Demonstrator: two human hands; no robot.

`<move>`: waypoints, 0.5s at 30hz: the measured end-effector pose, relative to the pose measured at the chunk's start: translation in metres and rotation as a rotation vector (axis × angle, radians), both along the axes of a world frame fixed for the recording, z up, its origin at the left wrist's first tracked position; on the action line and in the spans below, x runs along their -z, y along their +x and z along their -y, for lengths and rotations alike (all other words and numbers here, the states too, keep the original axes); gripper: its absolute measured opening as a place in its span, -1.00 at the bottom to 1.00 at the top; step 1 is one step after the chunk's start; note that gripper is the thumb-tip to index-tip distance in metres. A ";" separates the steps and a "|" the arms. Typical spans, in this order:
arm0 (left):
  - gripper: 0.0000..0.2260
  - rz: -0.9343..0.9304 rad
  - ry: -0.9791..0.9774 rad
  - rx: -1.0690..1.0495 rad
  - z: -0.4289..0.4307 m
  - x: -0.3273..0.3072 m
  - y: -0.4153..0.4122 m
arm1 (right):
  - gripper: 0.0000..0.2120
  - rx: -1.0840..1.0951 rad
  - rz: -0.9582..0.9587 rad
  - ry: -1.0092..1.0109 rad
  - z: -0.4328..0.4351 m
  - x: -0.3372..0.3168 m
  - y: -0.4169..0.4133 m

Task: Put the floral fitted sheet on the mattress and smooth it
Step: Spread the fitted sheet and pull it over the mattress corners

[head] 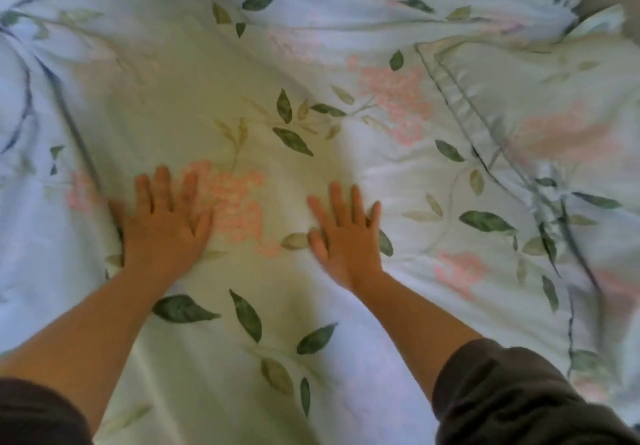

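The floral fitted sheet (pixel 311 105), pale with pink blossoms and green leaves, covers almost the whole view and hides the mattress beneath. My left hand (pixel 166 223) lies flat on it, fingers straight and spread, beside a pink flower print. My right hand (pixel 346 233) presses flat on the sheet a little to the right, fingers also spread. Between and ahead of the hands the cloth lies fairly flat. Folds and wrinkles run along the left side and across the top.
A pillow (pixel 561 126) in matching floral fabric with a piped edge lies at the right. Bunched fabric is heaped along the far edge. A grey strip (pixel 620 1), perhaps floor or wall, shows at the top right corner.
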State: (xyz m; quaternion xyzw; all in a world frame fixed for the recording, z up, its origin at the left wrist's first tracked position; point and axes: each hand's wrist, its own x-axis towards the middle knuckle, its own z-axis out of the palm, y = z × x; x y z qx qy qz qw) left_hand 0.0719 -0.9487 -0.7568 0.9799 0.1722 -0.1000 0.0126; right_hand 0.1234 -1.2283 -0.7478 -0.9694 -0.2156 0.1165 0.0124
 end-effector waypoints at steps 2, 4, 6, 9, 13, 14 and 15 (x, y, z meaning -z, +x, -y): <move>-0.36 -0.049 -0.025 -0.056 0.003 -0.006 -0.022 | -0.44 -0.181 -0.036 0.039 -0.008 -0.003 -0.036; -0.35 -0.099 -0.040 -0.056 0.008 -0.012 -0.048 | -0.44 -0.312 -0.062 0.023 -0.005 -0.004 -0.074; -0.36 -0.145 -0.050 -0.034 0.012 -0.019 -0.081 | -0.43 -0.350 -0.092 0.018 0.003 -0.008 -0.104; -0.33 -0.247 -0.054 -0.045 0.012 -0.028 -0.143 | -0.42 -0.391 -0.105 -0.020 0.015 -0.014 -0.138; -0.27 -0.325 -0.090 -0.054 0.001 -0.045 -0.223 | -0.41 -0.456 -0.131 -0.066 0.013 -0.021 -0.185; -0.21 -0.354 -0.094 -0.050 -0.003 -0.051 -0.239 | -0.41 -0.465 -0.147 -0.074 0.009 -0.022 -0.198; -0.15 -0.360 -0.097 -0.033 -0.008 -0.053 -0.258 | -0.41 -0.465 -0.182 -0.086 0.003 -0.025 -0.216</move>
